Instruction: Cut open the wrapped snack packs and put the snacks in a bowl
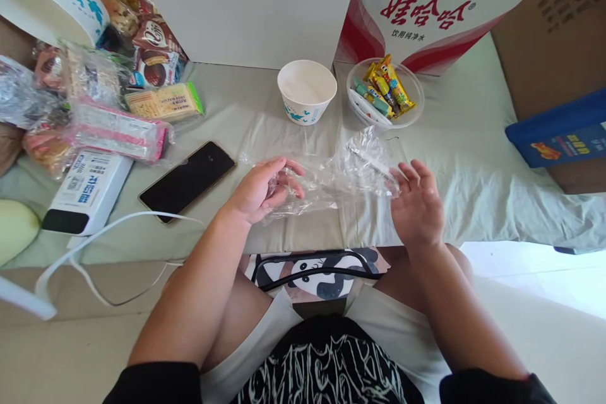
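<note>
A clear, crumpled plastic bag (326, 180) lies on the pale green cloth between my hands. My left hand (262, 192) is at the bag's left end, palm turned inward, fingers half curled and apart. Some film shows behind those fingers; whether they press on it is hard to see. At the right end, my right hand (419, 205) has its palm up and its fingers spread, with the fingertips beside the film. Behind the bag stands a white paper bowl (307, 91) with blue print. Right of it, a clear plastic bowl (416, 104) holds several small wrapped snacks.
A black phone (188, 180) lies left of my left hand, near a white boxy device (89, 192) and a white cable (137, 214). Packaged snacks (118, 129) pile up at the left. White cartons (255, 6) stand behind; a blue packet (563, 129) is at the right.
</note>
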Available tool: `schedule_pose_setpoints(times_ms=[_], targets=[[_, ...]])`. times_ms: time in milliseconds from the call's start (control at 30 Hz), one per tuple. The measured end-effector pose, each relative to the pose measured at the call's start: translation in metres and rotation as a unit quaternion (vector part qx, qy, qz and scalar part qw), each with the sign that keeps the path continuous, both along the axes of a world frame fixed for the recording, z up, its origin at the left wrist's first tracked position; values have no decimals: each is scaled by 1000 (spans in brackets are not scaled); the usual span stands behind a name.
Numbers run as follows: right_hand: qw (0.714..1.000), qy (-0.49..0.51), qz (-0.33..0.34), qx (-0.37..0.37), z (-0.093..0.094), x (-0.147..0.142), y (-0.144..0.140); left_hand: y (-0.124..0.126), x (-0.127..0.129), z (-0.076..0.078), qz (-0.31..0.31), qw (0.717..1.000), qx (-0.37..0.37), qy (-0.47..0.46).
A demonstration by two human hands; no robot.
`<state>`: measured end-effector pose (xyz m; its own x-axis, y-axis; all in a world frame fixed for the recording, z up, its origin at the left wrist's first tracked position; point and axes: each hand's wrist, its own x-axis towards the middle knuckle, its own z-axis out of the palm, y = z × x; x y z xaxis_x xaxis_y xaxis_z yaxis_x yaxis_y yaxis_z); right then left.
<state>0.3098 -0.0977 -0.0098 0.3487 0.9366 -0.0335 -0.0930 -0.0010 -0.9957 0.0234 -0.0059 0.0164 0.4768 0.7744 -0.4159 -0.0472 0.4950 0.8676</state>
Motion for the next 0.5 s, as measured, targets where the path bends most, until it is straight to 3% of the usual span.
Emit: schedule_pose_setpoints(times_ms=[67, 200, 433, 500], targets=[[999, -17, 36, -3, 0, 2, 12, 1, -2, 2, -31, 999, -30, -3], [977, -24, 194, -88, 4, -8, 33, 0, -5, 4, -63, 996, -56, 1], [939, -69, 322, -104, 16, -18, 33, 2, -14, 7, -74, 994, -76, -30], [939, -46, 320, -117, 22, -20, 29, 5, -16, 7, -58, 994, -88, -25]])
